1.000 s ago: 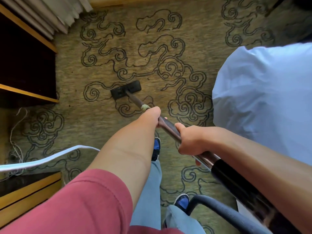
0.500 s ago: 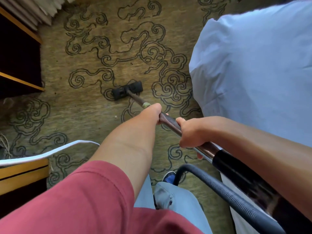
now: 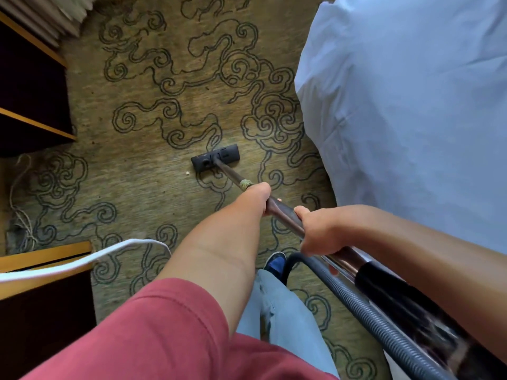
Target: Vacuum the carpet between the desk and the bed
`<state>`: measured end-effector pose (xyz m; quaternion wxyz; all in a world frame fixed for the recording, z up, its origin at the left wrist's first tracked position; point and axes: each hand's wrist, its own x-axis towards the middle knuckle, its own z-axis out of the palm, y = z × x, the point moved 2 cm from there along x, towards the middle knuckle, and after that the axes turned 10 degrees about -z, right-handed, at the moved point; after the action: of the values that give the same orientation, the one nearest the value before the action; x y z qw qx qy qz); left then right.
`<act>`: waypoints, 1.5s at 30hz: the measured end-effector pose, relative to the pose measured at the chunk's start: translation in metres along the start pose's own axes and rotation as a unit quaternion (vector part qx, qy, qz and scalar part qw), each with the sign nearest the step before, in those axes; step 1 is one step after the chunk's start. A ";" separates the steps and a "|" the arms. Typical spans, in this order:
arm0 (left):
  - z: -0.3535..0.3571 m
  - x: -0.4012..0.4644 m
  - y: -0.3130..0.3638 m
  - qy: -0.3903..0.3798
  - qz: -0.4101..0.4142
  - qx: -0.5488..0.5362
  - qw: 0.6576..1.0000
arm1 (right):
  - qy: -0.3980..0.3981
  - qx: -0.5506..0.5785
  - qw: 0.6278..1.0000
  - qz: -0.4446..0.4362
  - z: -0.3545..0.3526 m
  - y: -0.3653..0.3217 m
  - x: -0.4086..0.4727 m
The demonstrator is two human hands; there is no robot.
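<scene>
Vacuum floor head (image 3: 215, 157) lies flat on the patterned carpet (image 3: 142, 165), ahead of both grips, between the dark wooden desk (image 3: 33, 86) on the left-hand side and the white-sheeted bed (image 3: 411, 100) on the right-hand side. A pale crumb (image 3: 187, 173) sits just beside the head. The metal wand (image 3: 282, 212) runs back from the head through both grips. Left hand (image 3: 259, 196): forward grip, fingers wrapped round the wand. Right hand (image 3: 321, 234): rear grip, fingers curled round the wand, just ahead of the black handle section (image 3: 389, 294). The ribbed grey hose (image 3: 365, 311) loops below the rear grip. A white cable (image 3: 90, 259) crosses behind the forward arm, over a wooden desk corner.
</scene>
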<state>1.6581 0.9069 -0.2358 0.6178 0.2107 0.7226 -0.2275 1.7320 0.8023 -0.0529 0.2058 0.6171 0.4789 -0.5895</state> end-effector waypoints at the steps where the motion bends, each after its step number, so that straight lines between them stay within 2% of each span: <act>1: -0.003 -0.001 -0.003 0.009 0.006 0.011 1.000 | -0.004 0.009 1.000 -0.004 0.001 -0.004 -0.002; 8: -0.045 0.000 -0.013 0.018 0.014 0.082 0.996 | -0.006 0.092 0.996 -0.006 0.007 -0.057 -0.006; 13: -0.092 0.005 -0.020 0.054 0.039 0.117 0.991 | 0.007 0.038 0.999 -0.018 0.009 -0.110 -0.004; 17: -0.127 0.018 -0.046 0.046 0.001 0.123 0.991 | -0.004 0.075 0.997 -0.024 0.026 -0.143 0.001; 21: -0.154 0.026 -0.076 0.022 -0.009 0.109 0.994 | -0.002 0.022 1.000 -0.018 0.060 -0.176 0.010; 24: -0.160 0.029 -0.093 0.008 -0.011 0.080 0.997 | -0.003 0.016 1.000 -0.006 0.078 -0.184 0.013; 29: -0.162 0.026 -0.117 -0.006 -0.008 0.061 0.998 | -0.022 0.123 0.992 0.003 0.100 -0.186 0.009; 33: -0.160 0.028 -0.139 -0.021 -0.014 0.051 0.998 | -0.024 0.106 0.994 0.004 0.121 -0.187 0.003; 45: -0.132 0.030 -0.219 0.004 -0.005 0.037 0.999 | -0.017 0.002 1.000 -0.012 0.195 -0.160 -0.017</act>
<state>1.4202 0.8084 -0.2325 0.6054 0.2312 0.7171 -0.2564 1.4975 0.7100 -0.0305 0.2053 0.6016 0.4822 -0.6029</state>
